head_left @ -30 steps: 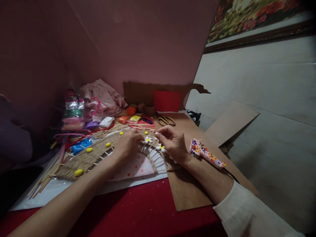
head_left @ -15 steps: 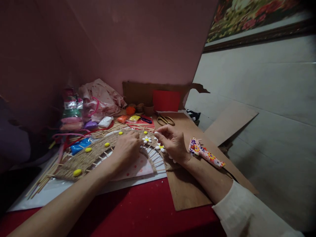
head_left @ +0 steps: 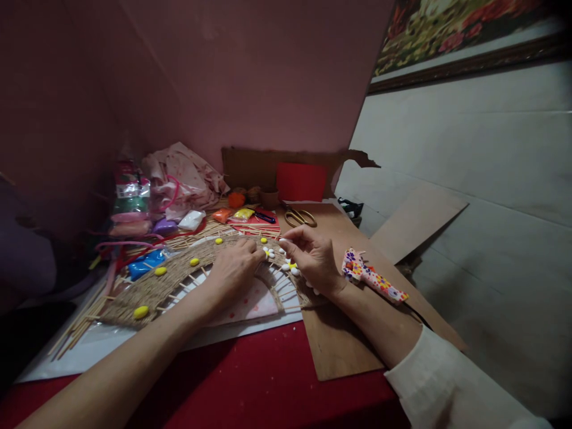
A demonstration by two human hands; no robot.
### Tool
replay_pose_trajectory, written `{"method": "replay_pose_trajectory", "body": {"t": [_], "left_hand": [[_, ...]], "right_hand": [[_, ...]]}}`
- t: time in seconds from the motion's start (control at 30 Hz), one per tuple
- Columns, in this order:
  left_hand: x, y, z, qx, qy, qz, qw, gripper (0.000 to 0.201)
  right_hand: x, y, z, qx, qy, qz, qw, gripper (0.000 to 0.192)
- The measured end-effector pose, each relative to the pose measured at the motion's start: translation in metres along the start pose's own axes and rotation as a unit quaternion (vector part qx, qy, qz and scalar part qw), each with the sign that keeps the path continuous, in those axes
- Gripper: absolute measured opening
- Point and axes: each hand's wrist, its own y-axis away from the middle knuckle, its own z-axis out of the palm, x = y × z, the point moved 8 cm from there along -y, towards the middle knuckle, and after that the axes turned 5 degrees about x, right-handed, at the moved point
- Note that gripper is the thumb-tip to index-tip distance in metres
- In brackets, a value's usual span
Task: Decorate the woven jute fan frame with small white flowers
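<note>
A fan-shaped piece with a twine-woven band [head_left: 174, 280] lies flat, dotted with yellow clay ovals [head_left: 141, 312]. On its right part are white-petalled flowers with yellow centres [head_left: 291, 267]. My left hand [head_left: 236, 268] rests over the band, fingers bent together with their tips at the left edge of a white flower [head_left: 269, 253], partly covering it. Whatever sits under those fingertips is hidden. Just right of it, my right hand [head_left: 315, 259] is closed in a pinch, thumb and forefinger on a small white clay piece [head_left: 283, 241] above the band.
Gold-handled scissors [head_left: 300, 218] lie behind my right hand. A flower-print glue gun [head_left: 373, 279] rests on the brown board [head_left: 344, 351] at right. Clay packets [head_left: 192, 220], thin sticks [head_left: 80, 325] and pink cloth [head_left: 185, 176] crowd the back left. A red card [head_left: 301, 182] leans behind.
My left hand has shifted slightly right, its fingertips now reaching the white flower and covering part of it. My right hand stays almost where it was, still pinching.
</note>
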Motion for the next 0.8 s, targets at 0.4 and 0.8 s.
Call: {"method": "replay_pose_trajectory", "body": {"t": [0.4,0.8], "left_hand": [[-0.007,0.0,-0.011,0.003,-0.019,-0.032,0.999,0.024],[0.002,0.0,-0.004,-0.033,-0.033,0.001,0.999,0.022]], "right_hand": [[0.002,0.001,0.0,0.001,-0.004,0.002,1.0,0.013],[-0.001,0.001,0.0,-0.001,-0.001,-0.007,1.0,0.012]]}}
